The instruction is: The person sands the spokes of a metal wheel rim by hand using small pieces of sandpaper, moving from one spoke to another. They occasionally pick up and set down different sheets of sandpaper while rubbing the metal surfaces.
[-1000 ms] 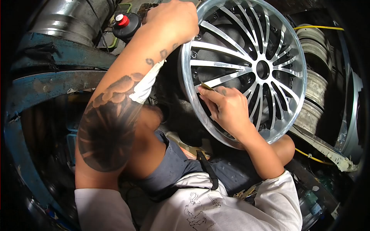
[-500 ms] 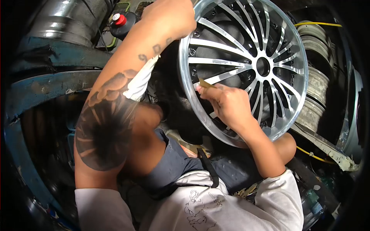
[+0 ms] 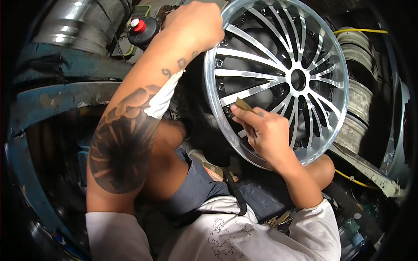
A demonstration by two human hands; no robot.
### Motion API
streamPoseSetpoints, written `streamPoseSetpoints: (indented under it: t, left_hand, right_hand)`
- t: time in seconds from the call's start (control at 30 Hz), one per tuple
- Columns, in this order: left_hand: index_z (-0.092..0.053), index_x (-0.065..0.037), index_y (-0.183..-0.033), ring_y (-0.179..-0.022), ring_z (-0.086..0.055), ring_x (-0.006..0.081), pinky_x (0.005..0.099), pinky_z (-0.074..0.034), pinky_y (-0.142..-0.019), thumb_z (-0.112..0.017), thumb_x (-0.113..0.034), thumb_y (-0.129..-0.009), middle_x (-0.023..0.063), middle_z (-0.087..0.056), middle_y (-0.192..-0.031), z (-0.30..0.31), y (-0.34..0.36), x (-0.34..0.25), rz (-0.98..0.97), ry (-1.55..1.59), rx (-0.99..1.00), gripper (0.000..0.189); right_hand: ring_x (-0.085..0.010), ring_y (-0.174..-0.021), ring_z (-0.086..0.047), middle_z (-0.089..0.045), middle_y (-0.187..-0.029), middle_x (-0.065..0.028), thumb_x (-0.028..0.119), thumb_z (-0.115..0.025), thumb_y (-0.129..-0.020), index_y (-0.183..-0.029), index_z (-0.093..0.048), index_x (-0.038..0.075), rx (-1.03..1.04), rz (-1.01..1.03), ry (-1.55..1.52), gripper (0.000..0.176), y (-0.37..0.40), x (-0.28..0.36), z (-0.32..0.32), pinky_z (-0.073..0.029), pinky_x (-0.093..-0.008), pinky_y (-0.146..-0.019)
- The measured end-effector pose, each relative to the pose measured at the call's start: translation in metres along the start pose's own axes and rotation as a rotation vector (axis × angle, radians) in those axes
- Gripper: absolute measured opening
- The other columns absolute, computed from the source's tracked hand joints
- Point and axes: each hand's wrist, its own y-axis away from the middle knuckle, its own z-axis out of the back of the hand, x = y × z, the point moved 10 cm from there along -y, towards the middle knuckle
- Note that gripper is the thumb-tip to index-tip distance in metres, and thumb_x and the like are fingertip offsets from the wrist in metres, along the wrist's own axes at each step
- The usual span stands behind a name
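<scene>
"Where do we have the wheel (image 3: 288, 80)?"

"Right in front of us, its lower edge by our right knee (image 3: 323, 168). Our left hand (image 3: 193, 26) is curled at the upper-left rim (image 3: 210, 69), probably to steady it."

"And our right hand (image 3: 270, 130)?"

"Closed in a pinch on a thin olive piece (image 3: 244, 104) at a spoke (image 3: 250, 90), presumably for fine control."

"What can't we make out?"

"Whether our left actually grips, since its far side is hidden, and what bears the wheel underneath."
</scene>
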Motion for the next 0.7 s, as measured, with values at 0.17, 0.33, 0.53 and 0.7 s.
streamPoseSetpoints:
  t: [0.17,0.33,0.53,0.7]
  left_hand:
    - [-0.081,-0.005,-0.088,-0.082,-0.077,0.0379,0.0469,-0.062,-0.077,-0.067,-0.024,-0.087,0.0203,-0.077,-0.086,0.002,-0.006,-0.011,-0.121,-0.092,-0.011,0.024]
    - [-0.081,-0.004,-0.091,-0.084,-0.077,0.0383,0.0473,-0.062,-0.077,-0.065,-0.024,-0.089,0.0205,-0.077,-0.089,-0.004,-0.002,-0.001,0.024,-0.048,0.023,0.026]
    - [-0.081,-0.006,-0.094,-0.086,-0.077,0.0385,0.0484,-0.062,-0.078,-0.063,-0.026,-0.091,0.021,-0.078,-0.091,-0.004,-0.004,0.001,0.022,-0.053,0.015,0.028]
    - [-0.082,-0.007,-0.095,-0.088,-0.077,0.039,0.0487,-0.062,-0.08,-0.061,-0.028,-0.093,0.0211,-0.078,-0.092,-0.004,-0.002,0.004,-0.002,-0.034,-0.007,0.03]
  right_hand:
    - [-0.0301,-0.064,-0.07,-0.074,-0.084,-0.0049,0.013,-0.075,-0.092,-0.113,-0.08,0.016,0.017,-0.034,-0.021,0.022,-0.004,-0.011,-0.016,-0.053,-0.0415,-0.055]
    - [-0.0297,-0.065,-0.071,-0.077,-0.086,-0.0044,0.012,-0.075,-0.09,-0.113,-0.081,0.019,0.061,-0.007,0.048,0.025,-0.007,-0.007,-0.022,-0.053,-0.0414,-0.054]
    - [-0.0301,-0.063,-0.071,-0.075,-0.082,-0.0062,0.016,-0.069,-0.094,-0.11,-0.082,0.019,0.075,-0.018,0.042,0.021,-0.007,-0.004,-0.02,-0.053,-0.0418,-0.053]
    - [-0.0311,-0.061,-0.069,-0.074,-0.081,-0.0056,0.015,-0.074,-0.092,-0.112,-0.081,0.02,0.095,-0.007,0.044,0.021,-0.002,0.0,-0.019,-0.052,-0.0427,-0.054]
